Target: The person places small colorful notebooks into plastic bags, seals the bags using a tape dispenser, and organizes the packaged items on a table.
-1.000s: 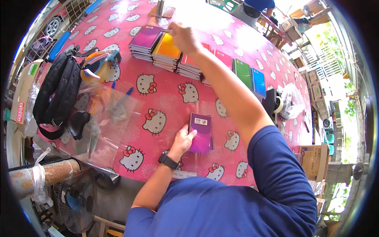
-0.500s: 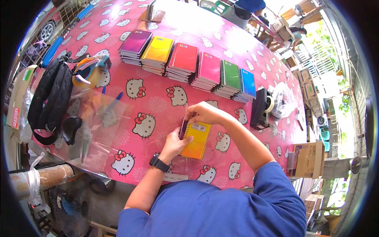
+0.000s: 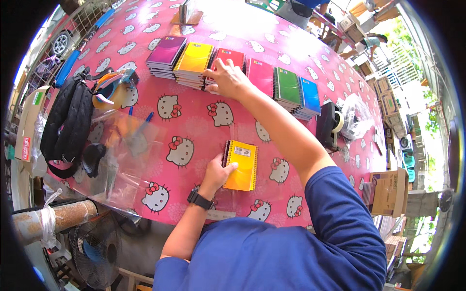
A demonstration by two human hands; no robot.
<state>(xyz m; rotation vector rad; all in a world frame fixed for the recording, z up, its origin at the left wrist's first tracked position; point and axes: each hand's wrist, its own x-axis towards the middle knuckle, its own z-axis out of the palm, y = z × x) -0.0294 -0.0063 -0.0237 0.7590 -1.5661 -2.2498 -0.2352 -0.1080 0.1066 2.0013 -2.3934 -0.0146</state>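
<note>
My left hand [image 3: 219, 173] grips a yellow spiral notebook [image 3: 241, 167] near the table's front edge, thumb on its cover. The dark edge of another notebook shows beneath it on the left. My right hand [image 3: 228, 80] reaches over the stack of red notebooks [image 3: 231, 57], its fingers apart at the stack's left spiral edge. Whether the fingertips pinch a notebook is hard to see. Left of that hand stand stacks of purple notebooks [image 3: 168, 50] and yellow notebooks [image 3: 195, 57]. To its right are pink notebooks [image 3: 259, 75], green notebooks [image 3: 287, 86] and blue notebooks [image 3: 309, 94].
A black tape dispenser [image 3: 327, 125] stands right of the stacks, beside crumpled clear plastic [image 3: 357, 116]. A black bag [image 3: 68, 121], clear plastic sheets [image 3: 114, 165] and a blue pen [image 3: 147, 121] lie on the left. A cardboard box [image 3: 388, 191] sits past the right edge.
My right hand has left the yellow notebook and moved up and away to the red stack. My left hand still holds the yellow notebook in nearly the same place.
</note>
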